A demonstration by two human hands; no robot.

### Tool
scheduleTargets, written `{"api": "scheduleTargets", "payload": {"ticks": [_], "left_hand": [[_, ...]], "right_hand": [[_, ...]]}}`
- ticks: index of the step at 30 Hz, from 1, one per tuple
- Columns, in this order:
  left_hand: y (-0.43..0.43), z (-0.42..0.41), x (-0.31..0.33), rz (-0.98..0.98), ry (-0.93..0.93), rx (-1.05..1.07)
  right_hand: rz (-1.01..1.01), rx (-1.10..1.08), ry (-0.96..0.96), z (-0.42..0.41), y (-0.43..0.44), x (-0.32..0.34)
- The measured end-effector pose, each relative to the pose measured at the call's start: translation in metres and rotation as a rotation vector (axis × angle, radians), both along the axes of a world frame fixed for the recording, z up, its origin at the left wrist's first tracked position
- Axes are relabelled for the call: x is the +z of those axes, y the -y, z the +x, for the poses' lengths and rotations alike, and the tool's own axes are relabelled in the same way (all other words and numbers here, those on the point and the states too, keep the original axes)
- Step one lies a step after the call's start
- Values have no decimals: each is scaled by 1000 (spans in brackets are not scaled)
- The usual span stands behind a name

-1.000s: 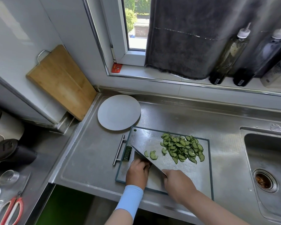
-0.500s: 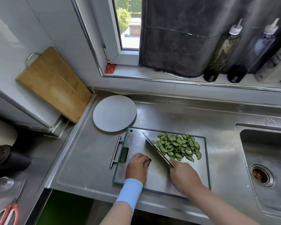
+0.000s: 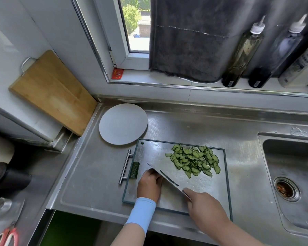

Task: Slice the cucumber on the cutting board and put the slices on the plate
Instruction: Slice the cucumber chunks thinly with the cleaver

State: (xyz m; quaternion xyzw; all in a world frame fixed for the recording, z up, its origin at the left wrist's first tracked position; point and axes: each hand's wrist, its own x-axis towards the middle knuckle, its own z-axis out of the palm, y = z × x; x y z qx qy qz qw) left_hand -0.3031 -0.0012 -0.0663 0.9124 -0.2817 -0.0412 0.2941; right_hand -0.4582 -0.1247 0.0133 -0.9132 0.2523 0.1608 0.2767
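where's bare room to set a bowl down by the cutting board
Free: counter between cutting board and sink; counter left of the board's handle; strip behind the board right of the plate. Crowded: slices on the board's far right; left hand, right hand, knife at its near left.

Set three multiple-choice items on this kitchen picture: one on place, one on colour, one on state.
1. The cucumber slices lie: A on the plate; B on the cutting board; C on both.
2. The sleeve by the left hand is: A red; B black; C light blue.
3. The right hand: A grips the knife; B lies flat; C is unseen.
Key: B, the plate is bare; C, the sleeve is pale blue; A, the blade runs from its grip.
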Motion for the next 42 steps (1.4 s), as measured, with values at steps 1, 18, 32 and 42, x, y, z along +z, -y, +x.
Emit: {"api": "scheduleTargets", "payload": {"ticks": [1, 18, 32, 42], "left_hand": [[0, 0, 0, -6, -8, 4], [-2, 1, -12, -71, -21, 16], [-2, 0, -2, -82, -33, 30], [-2, 1, -2, -115, -13, -1]], "right_hand": [[-3, 2, -1, -1, 1, 0], [69, -14, -61, 41, 2, -15], [50, 3, -4, 35, -2, -12], [76, -2, -31, 16, 3, -5]]}}
